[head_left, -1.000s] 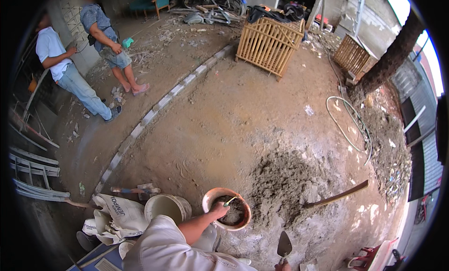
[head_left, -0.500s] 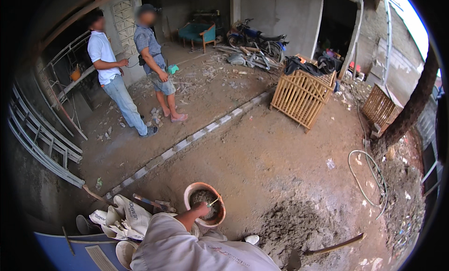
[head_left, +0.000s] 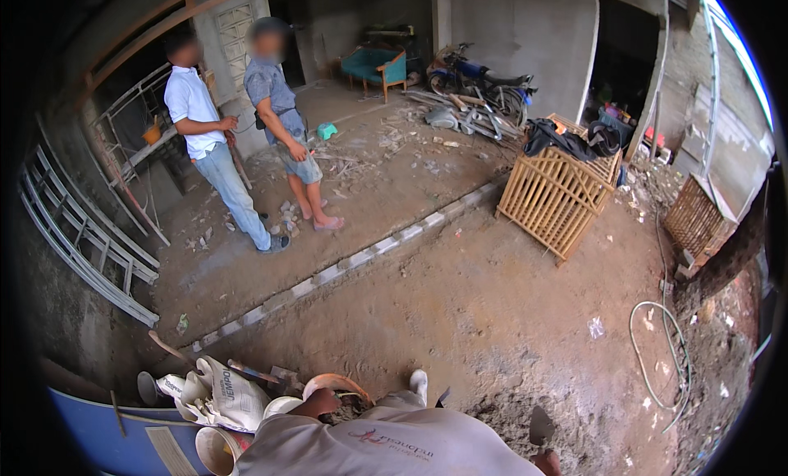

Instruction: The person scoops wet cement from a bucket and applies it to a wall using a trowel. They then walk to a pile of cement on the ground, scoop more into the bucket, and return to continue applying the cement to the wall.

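My left hand point(head_left: 327, 401) is at an orange-rimmed bucket point(head_left: 336, 381) holding wet grey mortar point(head_left: 351, 408). It appears closed on the bucket's handle, though my sleeve and torso hide most of the fingers. Low at the right, my right hand point(head_left: 547, 462) shows only in part. It grips a trowel, whose grey, leaf-shaped blade point(head_left: 541, 427) points upward over a heap of mortar point(head_left: 502, 417).
Beside the bucket are cement bags point(head_left: 234, 394) and pails point(head_left: 215, 450). A low block row point(head_left: 328, 275) crosses the ground. Two people point(head_left: 279, 123) stand beyond it. A bamboo cage point(head_left: 554, 201) and a hose point(head_left: 661, 353) are to the right.
The bucket and my left hand have come closer to my body. My right hand has come into view as the trowel blade rose. My white-shod foot has moved forward, and the view has shifted.
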The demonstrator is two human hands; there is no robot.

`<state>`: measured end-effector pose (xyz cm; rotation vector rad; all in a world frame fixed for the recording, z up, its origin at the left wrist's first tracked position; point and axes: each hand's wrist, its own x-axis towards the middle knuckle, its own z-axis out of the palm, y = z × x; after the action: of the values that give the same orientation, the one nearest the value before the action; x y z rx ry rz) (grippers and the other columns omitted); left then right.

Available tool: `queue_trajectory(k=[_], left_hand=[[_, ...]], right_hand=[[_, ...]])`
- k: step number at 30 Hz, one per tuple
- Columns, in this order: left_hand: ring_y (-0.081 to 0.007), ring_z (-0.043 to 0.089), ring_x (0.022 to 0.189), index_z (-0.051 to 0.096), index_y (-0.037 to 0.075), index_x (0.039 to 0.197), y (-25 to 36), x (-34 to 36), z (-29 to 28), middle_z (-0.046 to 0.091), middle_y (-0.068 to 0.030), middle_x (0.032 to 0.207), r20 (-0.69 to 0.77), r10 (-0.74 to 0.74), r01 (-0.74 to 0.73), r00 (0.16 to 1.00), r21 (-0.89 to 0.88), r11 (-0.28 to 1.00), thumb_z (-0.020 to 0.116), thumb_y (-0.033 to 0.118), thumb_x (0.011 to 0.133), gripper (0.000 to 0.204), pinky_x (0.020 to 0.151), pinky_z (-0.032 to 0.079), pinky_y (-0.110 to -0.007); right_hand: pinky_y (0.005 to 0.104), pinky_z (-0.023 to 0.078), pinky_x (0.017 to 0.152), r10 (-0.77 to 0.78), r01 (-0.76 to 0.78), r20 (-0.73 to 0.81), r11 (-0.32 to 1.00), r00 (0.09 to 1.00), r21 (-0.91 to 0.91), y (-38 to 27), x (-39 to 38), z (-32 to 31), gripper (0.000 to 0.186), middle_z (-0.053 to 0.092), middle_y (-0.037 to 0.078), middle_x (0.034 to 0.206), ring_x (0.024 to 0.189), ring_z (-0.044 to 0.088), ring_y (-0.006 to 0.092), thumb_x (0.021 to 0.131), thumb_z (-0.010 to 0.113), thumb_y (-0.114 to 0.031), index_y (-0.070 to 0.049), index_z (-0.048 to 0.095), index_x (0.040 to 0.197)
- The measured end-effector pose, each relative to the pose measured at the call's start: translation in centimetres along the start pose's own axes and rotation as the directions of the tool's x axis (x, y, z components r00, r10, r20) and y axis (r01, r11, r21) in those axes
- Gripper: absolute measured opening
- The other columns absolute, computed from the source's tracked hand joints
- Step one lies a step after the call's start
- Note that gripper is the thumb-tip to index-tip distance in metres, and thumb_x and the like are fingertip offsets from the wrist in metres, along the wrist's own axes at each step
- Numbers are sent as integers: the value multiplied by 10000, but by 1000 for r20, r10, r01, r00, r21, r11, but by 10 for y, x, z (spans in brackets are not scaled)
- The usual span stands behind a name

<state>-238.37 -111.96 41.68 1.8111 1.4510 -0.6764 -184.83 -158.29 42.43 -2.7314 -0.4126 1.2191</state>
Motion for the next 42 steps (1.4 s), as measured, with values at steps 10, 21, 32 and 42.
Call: queue_trajectory(k=[10, 21, 32, 42], left_hand=[[-297, 682, 929, 703, 60, 994, 5, 103, 3, 701, -163, 938, -32, 177, -171, 984, 137, 976, 624, 293, 846, 287, 770, 545, -426], [-290, 680, 949, 735, 116, 888, 102, 159, -36, 706, -113, 931, -136, 200, -147, 970, 323, 935, 603, 249, 816, 201, 788, 550, -422], [-337, 668, 935, 733, 81, 901, 211, 271, -138, 712, -138, 967, -247, -104, 50, 964, -216, 975, 555, 273, 884, 263, 788, 528, -446], [-351, 664, 928, 729, 75, 911, 281, 436, -254, 709, -149, 955, -140, -153, 72, 978, -464, 883, 559, 299, 894, 281, 785, 522, -451]], right_hand=[[490, 504, 751, -72, 88, 115, 986, 991, -138, -161, 189, -104, 326, 643, 257, 884, 863, 643, 418, 780, 680, -177, -6, 580, 1040], [417, 506, 471, 6, -5, 211, 1000, 977, -2, -343, 357, -241, 251, 643, 115, 629, 507, 631, 233, 832, 762, -211, 10, 650, 792], [367, 561, 772, -356, 454, 281, 697, 891, -555, -503, 561, -370, 244, 742, 82, 879, 752, 716, 219, 923, 633, -342, -178, 739, 1069], [478, 541, 794, -412, 420, 264, 352, 872, -836, -497, 710, -410, 433, 709, 168, 795, 804, 710, 300, 891, 600, -416, -79, 680, 1151]])
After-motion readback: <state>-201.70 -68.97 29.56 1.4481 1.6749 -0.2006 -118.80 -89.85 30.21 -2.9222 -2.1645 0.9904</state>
